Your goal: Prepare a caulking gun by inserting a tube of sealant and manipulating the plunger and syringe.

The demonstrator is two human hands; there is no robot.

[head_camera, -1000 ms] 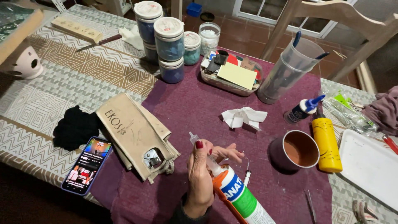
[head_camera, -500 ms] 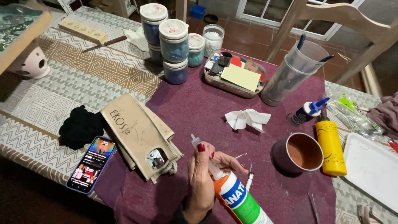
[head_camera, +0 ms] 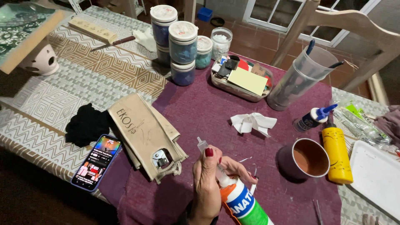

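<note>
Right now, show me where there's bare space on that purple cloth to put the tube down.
Bare purple cloth lies between the tan pouch, the crumpled tissue and the stacked jars. A smaller patch sits below the brown cup, though thin tools lie there. Crowded: the right side by the yellow bottle and white tray, and the back by the scrap dish. Both hands grip the tube.

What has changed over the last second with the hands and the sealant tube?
Hardly anything. The left hand still grips the nozzle of the white, orange and green sealant tube, tip pointing up and left; the right hand stays curled behind it. Only the camera drifted a little. The crumpled white tissue, brown clay cup and yellow bottle lie where they were.
</note>
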